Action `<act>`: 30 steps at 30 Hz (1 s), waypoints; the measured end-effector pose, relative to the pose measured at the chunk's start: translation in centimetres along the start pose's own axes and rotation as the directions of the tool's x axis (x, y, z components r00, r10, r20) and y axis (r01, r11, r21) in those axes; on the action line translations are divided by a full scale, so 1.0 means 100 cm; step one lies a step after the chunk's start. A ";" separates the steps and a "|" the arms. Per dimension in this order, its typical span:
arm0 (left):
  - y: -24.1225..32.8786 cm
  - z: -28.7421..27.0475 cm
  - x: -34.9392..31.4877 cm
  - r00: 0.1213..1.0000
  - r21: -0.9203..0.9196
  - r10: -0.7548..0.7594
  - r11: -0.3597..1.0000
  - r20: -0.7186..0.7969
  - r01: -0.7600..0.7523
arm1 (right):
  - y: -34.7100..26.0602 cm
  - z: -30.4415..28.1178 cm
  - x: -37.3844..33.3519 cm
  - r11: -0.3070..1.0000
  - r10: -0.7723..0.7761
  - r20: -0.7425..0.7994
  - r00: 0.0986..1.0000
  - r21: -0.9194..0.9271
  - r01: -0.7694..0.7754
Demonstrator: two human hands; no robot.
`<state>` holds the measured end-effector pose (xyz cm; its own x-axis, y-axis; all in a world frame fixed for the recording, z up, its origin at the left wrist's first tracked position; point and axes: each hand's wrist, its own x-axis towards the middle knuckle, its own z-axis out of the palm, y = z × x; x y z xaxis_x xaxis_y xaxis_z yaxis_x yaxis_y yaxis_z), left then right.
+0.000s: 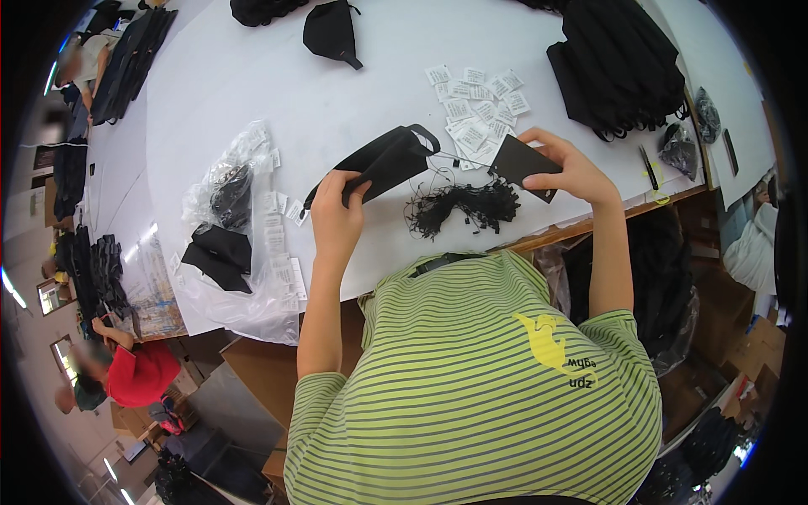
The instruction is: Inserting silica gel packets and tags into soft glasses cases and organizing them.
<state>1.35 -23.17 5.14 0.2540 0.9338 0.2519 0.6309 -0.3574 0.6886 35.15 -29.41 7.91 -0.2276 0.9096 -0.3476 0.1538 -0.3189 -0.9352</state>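
Note:
My left hand (338, 210) pinches a flat black fabric pouch (383, 162), whose loop strap sticks out at its right end. In my right hand (572, 171) is a black hang tag (515, 162), held at its right side between thumb and fingers. A thin dark string runs from the tag to the pouch's loop; whether it is fastened there I cannot tell. Just below the string lies a tangled heap of black tag strings (465, 207). Beyond the tag, small white printed labels (475, 109) are spread in a loose pile.
At far right sits a stack of black pouches (619, 63); a single black pouch (332, 34) lies at the far side. Left of me, a clear plastic bag (269, 316) lies with black pieces on it. Dark-handled snips (648, 168) rest near the right edge. A person in red (143, 374) is at left.

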 end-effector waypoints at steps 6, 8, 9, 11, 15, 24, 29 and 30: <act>0.023 -0.017 -0.007 0.988 -0.006 -0.051 0.999 0.144 0.053 | 0.014 -0.021 0.014 0.916 -0.180 -0.653 0.736 0.163 0.368; 0.038 -0.016 -0.014 0.961 -0.034 -0.034 0.998 0.276 0.045 | 0.010 -0.002 0.030 0.566 0.047 -0.694 0.718 0.611 0.553; 0.046 -0.015 -0.018 0.957 -0.022 -0.027 0.999 0.290 0.035 | 0.025 0.004 0.042 0.264 0.173 -0.547 0.819 0.827 0.496; 0.053 -0.010 -0.024 0.953 -0.044 -0.009 0.999 0.302 0.024 | 0.037 0.033 0.058 -0.048 0.278 -0.291 0.916 0.948 0.315; 0.060 -0.006 -0.033 0.939 -0.071 0.001 0.997 0.345 0.025 | 0.027 0.088 0.067 -0.036 0.378 -0.177 0.909 0.978 0.205; 0.061 -0.007 -0.037 0.910 -0.070 0.027 0.998 0.413 0.002 | 0.012 0.078 0.070 0.187 0.278 -0.231 0.932 0.965 0.184; 0.066 -0.011 -0.033 0.887 -0.027 0.016 1.000 0.462 -0.004 | -0.008 0.072 0.064 0.613 0.313 -0.535 0.785 0.745 0.264; 0.065 -0.012 -0.032 0.888 -0.027 0.014 1.000 0.461 -0.002 | -0.014 0.068 0.061 0.772 0.165 -0.698 0.697 0.531 0.349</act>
<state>3.75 -28.47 9.67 0.5721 0.8163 -0.0796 0.6103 -0.3589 0.7062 27.06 -25.23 6.65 0.5374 0.7675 -0.3495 -0.4717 -0.0700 -0.8790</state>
